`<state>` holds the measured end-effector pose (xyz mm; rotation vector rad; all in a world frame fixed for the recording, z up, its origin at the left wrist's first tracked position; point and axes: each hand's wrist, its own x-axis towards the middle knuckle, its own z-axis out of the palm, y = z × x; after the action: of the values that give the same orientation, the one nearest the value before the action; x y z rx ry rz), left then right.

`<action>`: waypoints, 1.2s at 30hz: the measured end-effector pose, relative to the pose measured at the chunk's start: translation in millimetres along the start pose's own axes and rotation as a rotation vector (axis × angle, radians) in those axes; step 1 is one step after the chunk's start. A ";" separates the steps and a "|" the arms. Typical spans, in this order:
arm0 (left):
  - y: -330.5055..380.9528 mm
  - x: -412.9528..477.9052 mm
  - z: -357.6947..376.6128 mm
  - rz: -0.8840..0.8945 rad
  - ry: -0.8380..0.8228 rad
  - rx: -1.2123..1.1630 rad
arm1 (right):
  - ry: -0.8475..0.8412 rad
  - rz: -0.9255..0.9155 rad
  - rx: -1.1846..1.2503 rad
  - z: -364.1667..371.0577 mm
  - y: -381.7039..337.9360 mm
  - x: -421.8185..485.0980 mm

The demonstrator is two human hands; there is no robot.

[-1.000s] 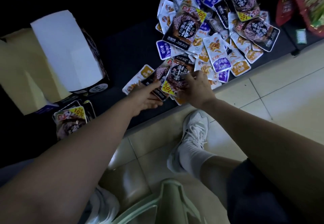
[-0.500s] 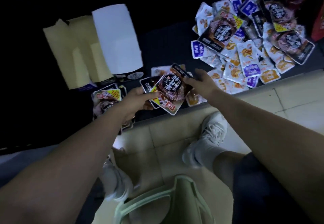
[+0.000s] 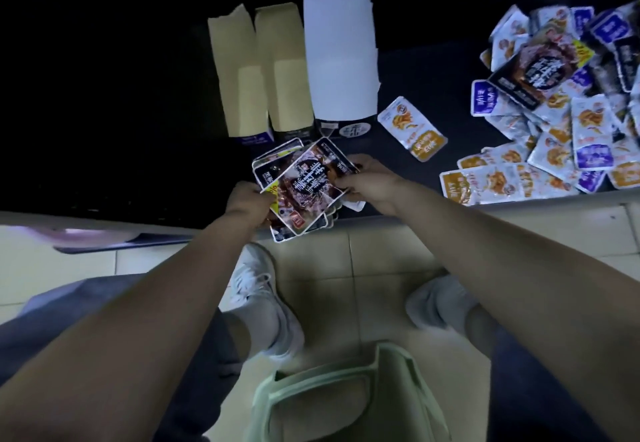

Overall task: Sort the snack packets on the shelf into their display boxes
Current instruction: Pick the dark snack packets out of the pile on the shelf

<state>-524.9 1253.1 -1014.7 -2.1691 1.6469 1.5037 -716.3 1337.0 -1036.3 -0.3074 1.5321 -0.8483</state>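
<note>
Shelf (image 3: pixel 422 71), front edge: left hand (image 3: pixel 247 201) and right hand (image 3: pixel 367 182), grips clamped on dark packets (image 3: pixel 308 188), have moved from pile (image 3: pixel 554 123) to display boxes (image 3: pixel 341 57). Boxing seems next.

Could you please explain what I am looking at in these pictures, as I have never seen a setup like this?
There is no machine here: a person works with bare hands, and every picture comes from one wide-angle camera worn on the head, looking down. On the dark shelf stand display boxes with raised flaps; a pile of snack packets lies to the right, with one loose packet between. The left hand and right hand together hold a stack of dark packets at the shelf's front edge. Below are the tiled floor, white shoes and a green stool.
</note>
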 end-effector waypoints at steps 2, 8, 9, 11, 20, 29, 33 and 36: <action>-2.3 0.9 -0.5 0.010 0.039 0.246 | 0.015 -0.032 -0.081 11.2 2.0 4.9; 2.6 -21.1 12.6 0.694 -0.031 0.865 | 0.016 -0.160 -0.157 8.9 1.5 6.7; 1.5 -18.7 16.5 0.697 -0.116 0.957 | 0.036 -0.208 -0.237 3.0 3.4 5.5; -1.3 -12.5 23.6 0.616 -0.162 1.032 | 0.064 -0.318 -0.456 -10.2 10.1 1.4; 3.6 -8.7 44.4 0.671 0.071 1.114 | 0.040 -0.532 -1.555 -55.0 49.6 -10.4; 10.3 -2.2 56.2 0.672 -0.035 1.138 | 0.559 -0.317 -1.446 -130.6 53.8 -16.3; 18.7 -4.8 67.8 0.862 0.050 1.120 | 0.598 -0.308 -1.343 -146.6 58.9 -23.6; 36.3 -7.9 90.5 1.081 -0.025 1.010 | 0.546 -0.277 -1.353 -158.6 67.3 -30.6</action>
<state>-611.6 1291.1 -1039.7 -0.7141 2.8273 0.3813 -841.3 1455.0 -1069.1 -1.3632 2.4484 0.0748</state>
